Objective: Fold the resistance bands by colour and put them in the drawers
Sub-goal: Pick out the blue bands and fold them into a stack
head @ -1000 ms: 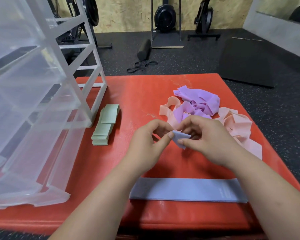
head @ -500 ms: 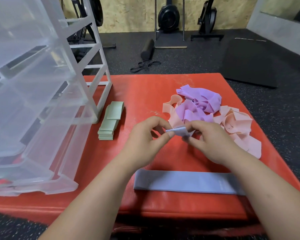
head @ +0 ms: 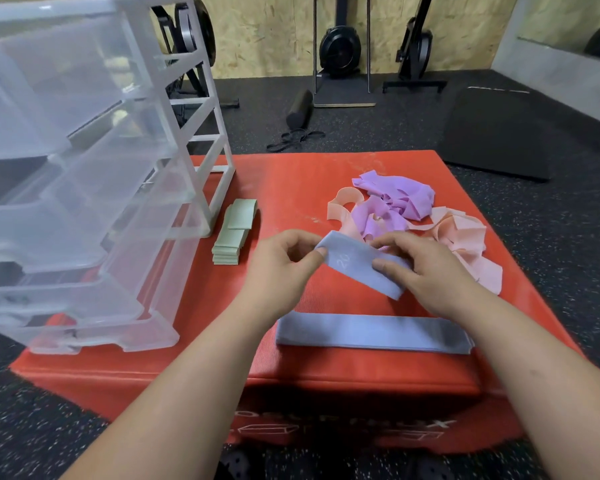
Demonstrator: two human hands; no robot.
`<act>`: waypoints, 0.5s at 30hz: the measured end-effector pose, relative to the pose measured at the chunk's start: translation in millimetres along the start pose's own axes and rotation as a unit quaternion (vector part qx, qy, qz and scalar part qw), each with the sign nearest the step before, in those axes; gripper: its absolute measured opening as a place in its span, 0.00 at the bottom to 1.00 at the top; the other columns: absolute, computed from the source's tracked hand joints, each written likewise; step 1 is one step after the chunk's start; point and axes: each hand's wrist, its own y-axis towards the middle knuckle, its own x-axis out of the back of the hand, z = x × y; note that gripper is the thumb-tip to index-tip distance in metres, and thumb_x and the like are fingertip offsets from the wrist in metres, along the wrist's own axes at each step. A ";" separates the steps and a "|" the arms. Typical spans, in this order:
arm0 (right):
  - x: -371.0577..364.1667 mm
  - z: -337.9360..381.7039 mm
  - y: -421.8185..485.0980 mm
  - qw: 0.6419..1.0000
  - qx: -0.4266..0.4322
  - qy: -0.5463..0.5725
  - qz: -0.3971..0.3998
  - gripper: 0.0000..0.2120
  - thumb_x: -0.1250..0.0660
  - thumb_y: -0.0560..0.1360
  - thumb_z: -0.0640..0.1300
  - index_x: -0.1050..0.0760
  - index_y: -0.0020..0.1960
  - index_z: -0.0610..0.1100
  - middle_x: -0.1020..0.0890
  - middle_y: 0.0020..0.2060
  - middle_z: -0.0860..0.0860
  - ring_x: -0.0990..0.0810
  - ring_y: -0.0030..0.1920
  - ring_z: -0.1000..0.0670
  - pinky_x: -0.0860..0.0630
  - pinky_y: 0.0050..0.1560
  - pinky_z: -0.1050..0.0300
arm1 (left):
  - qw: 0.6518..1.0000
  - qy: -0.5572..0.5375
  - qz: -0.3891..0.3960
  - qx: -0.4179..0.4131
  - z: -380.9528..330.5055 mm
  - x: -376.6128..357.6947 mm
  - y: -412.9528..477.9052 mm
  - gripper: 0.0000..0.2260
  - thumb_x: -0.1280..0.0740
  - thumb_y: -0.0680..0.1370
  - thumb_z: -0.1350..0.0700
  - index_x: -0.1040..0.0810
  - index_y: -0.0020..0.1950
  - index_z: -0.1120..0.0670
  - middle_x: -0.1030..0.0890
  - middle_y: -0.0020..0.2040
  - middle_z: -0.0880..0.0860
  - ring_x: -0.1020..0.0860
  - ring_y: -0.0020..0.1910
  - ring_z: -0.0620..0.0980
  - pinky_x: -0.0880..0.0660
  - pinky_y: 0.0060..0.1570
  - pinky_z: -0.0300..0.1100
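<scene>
**Both my hands hold one blue band**

My left hand pinches the left end of a blue cloth band between my thumb and first finger. My right hand pinches the same band further along, with my thumb on top and my other fingers curled behind it. So the fingers of both hands are clamped on this one band.

The band is up in the air, above the red padded bench. It sits on a slant, with the end at my left fingers higher and the end by my right fingers lower. A white "20" is printed on it, close to my left thumb.

Nearer to me than my fingers, a long flat blue band lies straight across the bench. Just past my fingers is a messy heap of loose purple bands. A heap of loose pink bands touches it and spreads out past my right hand.

To the left of my left fingers, a neat stack of folded pale green bands lies on the bench. Further left still stands a tall clear plastic drawer tower, just beside the green stack. Its drawers stick out toward me.
</scene>
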 end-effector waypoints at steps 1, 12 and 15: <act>2.4 -1.3 -2.7 1.000 -0.010 -0.002 0.005 0.12 0.26 0.77 0.54 0.21 0.59 0.62 0.17 0.47 0.62 0.20 0.49 0.61 0.28 0.48 0.68 | 1.000 -0.012 -0.011 0.014 0.3 -0.9 -2.9 0.04 0.27 0.80 0.60 0.13 0.51 0.53 0.14 0.40 0.54 0.20 0.38 0.45 0.22 0.42 0.43; 19.9 -26.3 -37.8 0.989 -0.080 -0.121 0.008 0.07 0.26 0.77 0.53 0.22 0.45 0.54 0.20 0.40 0.58 0.23 0.44 0.50 0.28 0.44 0.51 | 0.987 -0.055 -0.097 0.116 20.2 13.1 -19.7 0.01 0.25 0.80 0.56 0.13 0.49 0.51 0.14 0.41 0.51 0.18 0.37 0.42 0.24 0.43 0.41; 29.5 -21.3 -45.1 0.992 -0.081 -0.098 -0.027 0.07 0.25 0.76 0.54 0.23 0.45 0.56 0.18 0.39 0.58 0.21 0.42 0.52 0.29 0.41 0.53 | 0.987 -0.037 -0.094 0.125 24.4 14.9 -22.2 0.02 0.25 0.79 0.56 0.13 0.47 0.50 0.14 0.40 0.51 0.20 0.36 0.42 0.23 0.44 0.43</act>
